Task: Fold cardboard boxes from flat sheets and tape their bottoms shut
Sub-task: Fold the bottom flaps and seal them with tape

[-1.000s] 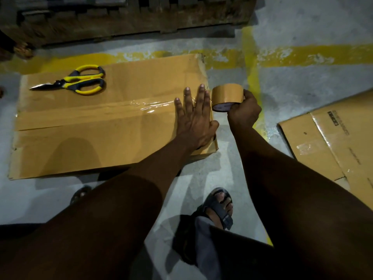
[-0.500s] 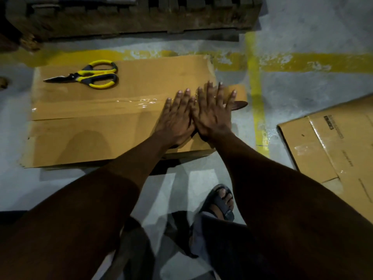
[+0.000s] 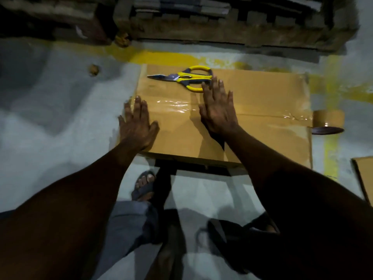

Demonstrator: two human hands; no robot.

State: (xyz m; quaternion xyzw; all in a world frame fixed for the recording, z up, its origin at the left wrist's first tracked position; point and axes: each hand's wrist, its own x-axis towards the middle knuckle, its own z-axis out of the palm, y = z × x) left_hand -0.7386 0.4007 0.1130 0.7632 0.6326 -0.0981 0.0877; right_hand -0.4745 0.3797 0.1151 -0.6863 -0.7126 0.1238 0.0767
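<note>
Cardboard box [image 3: 262, 142] lies flat-topped on the grey floor [image 3: 50, 118], centre-right of view, long side across. A shiny tape strip [image 3: 173, 107] runs along its middle seam from the left edge to the right edge.

Left hand [image 3: 137, 126] lies palm down at the box's left edge, fingers straight and spread, holding nothing; the fingertips sit on the strip's left end, right at the corner line. Right hand [image 3: 218, 112] lies palm down mid-box over the seam, fingers straight and slightly fanned, holding nothing. Its fingertips reach the yellow handle of the scissors [image 3: 187, 78]; cannot tell if they touch.

The scissors lie on the box near its far edge, blades pointing left. Tape roll [image 3: 328, 121] stands at the box's right edge, at the strip's end, partly past the edge.

Far edge: a yellow floor line [image 3: 161, 57] just beyond it, then a wooden pallet [image 3: 222, 27] close behind. Left edge: open floor, with one small brown lump [image 3: 93, 69] well apart. Near edge: a dark gap under it, then a band of floor before a sandalled foot [image 3: 144, 184]. Right: another cardboard piece [image 3: 363, 178] at the frame edge, apart from the box.
</note>
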